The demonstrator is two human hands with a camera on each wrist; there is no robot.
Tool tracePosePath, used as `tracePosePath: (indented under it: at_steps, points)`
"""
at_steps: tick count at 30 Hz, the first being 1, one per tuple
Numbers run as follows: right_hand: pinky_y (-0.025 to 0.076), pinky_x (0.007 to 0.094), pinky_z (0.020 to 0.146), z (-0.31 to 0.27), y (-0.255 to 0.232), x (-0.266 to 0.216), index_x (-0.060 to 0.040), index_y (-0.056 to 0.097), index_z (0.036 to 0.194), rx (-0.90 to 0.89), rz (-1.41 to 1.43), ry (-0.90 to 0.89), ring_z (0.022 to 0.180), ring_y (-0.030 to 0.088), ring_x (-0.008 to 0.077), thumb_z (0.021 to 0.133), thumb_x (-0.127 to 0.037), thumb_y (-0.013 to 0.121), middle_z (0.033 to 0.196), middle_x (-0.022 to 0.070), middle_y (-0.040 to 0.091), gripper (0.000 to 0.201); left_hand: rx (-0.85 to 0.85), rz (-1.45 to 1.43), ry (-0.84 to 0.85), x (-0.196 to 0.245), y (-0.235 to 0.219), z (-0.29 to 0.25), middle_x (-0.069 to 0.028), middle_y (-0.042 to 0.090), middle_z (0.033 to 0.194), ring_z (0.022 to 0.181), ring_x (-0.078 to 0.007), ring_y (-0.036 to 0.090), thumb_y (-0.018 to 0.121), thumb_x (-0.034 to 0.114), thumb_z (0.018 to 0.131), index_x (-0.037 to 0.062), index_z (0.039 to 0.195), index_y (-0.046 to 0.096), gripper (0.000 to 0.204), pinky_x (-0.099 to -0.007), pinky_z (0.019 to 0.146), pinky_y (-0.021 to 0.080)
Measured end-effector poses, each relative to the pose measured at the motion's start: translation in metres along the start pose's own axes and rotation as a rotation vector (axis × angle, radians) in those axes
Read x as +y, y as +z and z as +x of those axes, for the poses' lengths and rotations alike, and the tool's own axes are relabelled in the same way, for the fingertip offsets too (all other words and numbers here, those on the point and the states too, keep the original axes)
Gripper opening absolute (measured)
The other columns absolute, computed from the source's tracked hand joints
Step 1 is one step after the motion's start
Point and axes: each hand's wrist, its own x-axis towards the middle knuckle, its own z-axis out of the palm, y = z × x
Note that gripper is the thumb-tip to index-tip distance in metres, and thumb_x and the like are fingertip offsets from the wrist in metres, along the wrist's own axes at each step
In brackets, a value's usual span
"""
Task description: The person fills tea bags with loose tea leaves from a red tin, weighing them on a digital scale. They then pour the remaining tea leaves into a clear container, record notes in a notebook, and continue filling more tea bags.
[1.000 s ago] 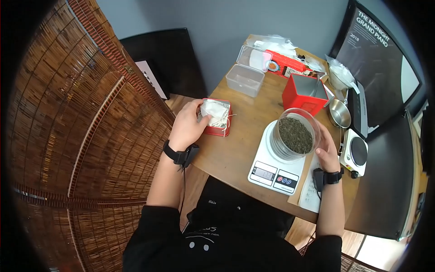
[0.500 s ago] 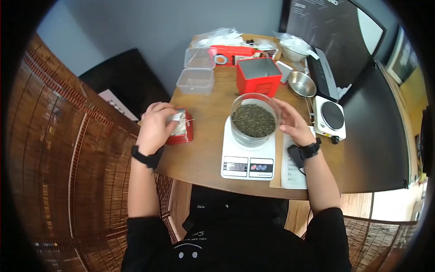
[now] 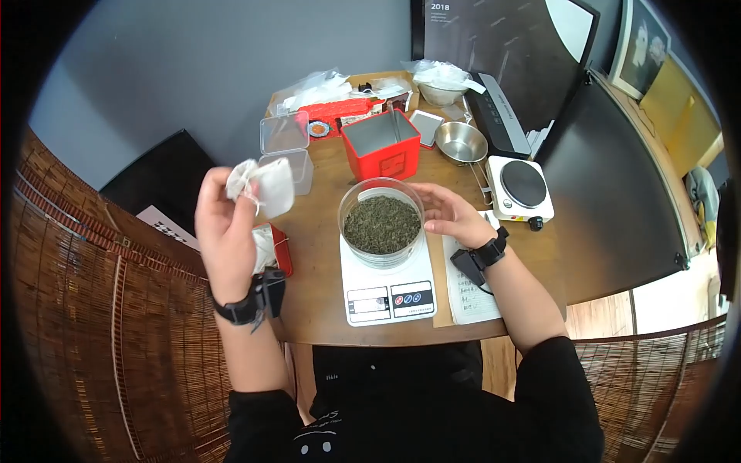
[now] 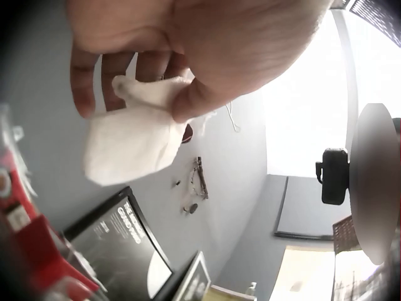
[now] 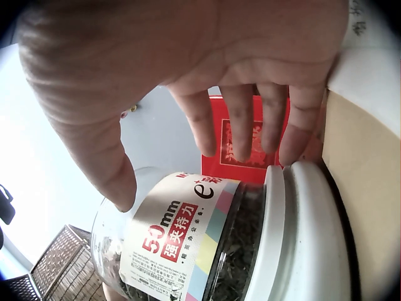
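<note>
My left hand (image 3: pixel 225 251) is raised over the table's left side and pinches a small white cloth drawstring bag (image 3: pixel 278 191) between thumb and fingers. In the left wrist view the bag (image 4: pixel 135 144) hangs below the thumb with a loose string. Under that wrist stands a small red tin (image 3: pixel 284 253) holding more white bags. A clear round tub of dried, dark green tea leaves (image 3: pixel 382 224) sits on a white kitchen scale (image 3: pixel 359 276). My right hand (image 3: pixel 457 220) is beside the tub, thumb at its rim and fingers loosely extended. Its printed label (image 5: pixel 169 238) shows in the right wrist view.
Behind the tub stands an open red box (image 3: pixel 392 163) with a utensil inside. A clear plastic box (image 3: pixel 305 174) with raised lid is at the back left. To the right are a steel pan (image 3: pixel 461 143), a small hot plate (image 3: pixel 525 189) and a written notepad (image 3: pixel 472 297).
My left hand has lifted a white bag out of the red tin and raised it. The right hand stays beside the tub. The head view has swung to the right.
</note>
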Motion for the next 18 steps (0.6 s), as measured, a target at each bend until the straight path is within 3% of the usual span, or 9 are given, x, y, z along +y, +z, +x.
tracePosePath:
  at_steps: [1, 6, 8, 10, 13, 16, 18]
  points:
    - [0.047, 0.0412, 0.119, 0.000, 0.000, 0.001, -0.0031, 0.042, 0.164, 0.000, -0.003, -0.003, 0.146, 0.050, 0.0231, 0.095, -0.007, 0.079, 0.158, 0.0120, 0.053, 0.078, 0.024, -0.060, 0.007, -0.002, 0.015, 0.007, 0.0008, 0.063, 0.107, 0.097, -0.0054, 0.057, 0.064, 0.002, 0.107, 0.0022, 0.115, 0.059, 0.009, -0.0240, 0.086, 0.048]
    - [0.047, 0.0401, 0.118, 0.000, 0.001, 0.000, -0.0028, 0.046, 0.162, -0.005, -0.017, 0.018, 0.140, 0.055, 0.0226, 0.096, -0.008, 0.079, 0.151, 0.0109, 0.059, 0.074, -0.028, -0.496, -0.103, -0.054, 0.058, 0.032, 0.0002, 0.067, 0.112, 0.101, -0.0059, 0.061, 0.065, 0.007, 0.109, 0.0040, 0.125, 0.059, 0.017, -0.0249, 0.091, 0.050]
    - [0.048, 0.0400, 0.117, -0.001, 0.002, 0.000, -0.0028, 0.046, 0.161, -0.001, -0.008, 0.017, 0.140, 0.055, 0.0224, 0.096, -0.007, 0.079, 0.150, 0.0107, 0.059, 0.073, -0.046, -0.435, -0.112, -0.082, 0.058, 0.028, 0.0004, 0.066, 0.113, 0.101, -0.0062, 0.061, 0.066, 0.007, 0.108, 0.0050, 0.124, 0.059, 0.017, -0.0260, 0.091, 0.052]
    - [0.048, 0.0399, 0.117, -0.001, 0.002, -0.001, -0.0028, 0.047, 0.161, -0.004, 0.007, 0.022, 0.139, 0.055, 0.0223, 0.096, -0.006, 0.078, 0.149, 0.0105, 0.060, 0.073, -0.003, -0.315, -0.163, -0.076, 0.058, 0.018, 0.0003, 0.066, 0.109, 0.098, -0.0066, 0.061, 0.064, 0.005, 0.108, 0.0050, 0.120, 0.058, 0.014, -0.0252, 0.089, 0.051]
    - [0.048, 0.0382, 0.115, -0.004, -0.002, 0.005, -0.0034, 0.048, 0.160, 0.040, 0.041, 0.049, 0.134, 0.058, 0.0207, 0.094, -0.003, 0.079, 0.149, 0.0099, 0.060, 0.073, 0.058, 0.216, -0.046, -0.040, 0.024, 0.002, -0.0046, 0.070, 0.099, 0.091, -0.0096, 0.064, 0.062, 0.000, 0.104, 0.0023, 0.114, 0.054, 0.013, -0.0273, 0.080, 0.053]
    - [0.048, 0.0363, 0.111, -0.002, -0.003, 0.009, -0.0037, 0.047, 0.160, 0.016, 0.039, 0.001, 0.131, 0.059, 0.0194, 0.094, -0.004, 0.079, 0.149, 0.0091, 0.059, 0.074, 0.134, 0.687, 0.074, -0.012, -0.021, -0.007, -0.0143, 0.075, 0.097, 0.090, -0.0202, 0.073, 0.065, -0.006, 0.096, -0.0022, 0.114, 0.062, 0.019, -0.0321, 0.082, 0.056]
    - [0.048, 0.0364, 0.111, -0.002, -0.008, 0.016, -0.0028, 0.047, 0.160, 0.020, 0.039, 0.001, 0.132, 0.059, 0.0193, 0.094, -0.006, 0.079, 0.150, 0.0094, 0.059, 0.074, 0.113, 0.732, -0.018, -0.012, -0.045, -0.016, -0.0148, 0.077, 0.099, 0.093, -0.0295, 0.075, 0.068, -0.009, 0.088, 0.0027, 0.111, 0.074, 0.026, -0.0354, 0.084, 0.057]
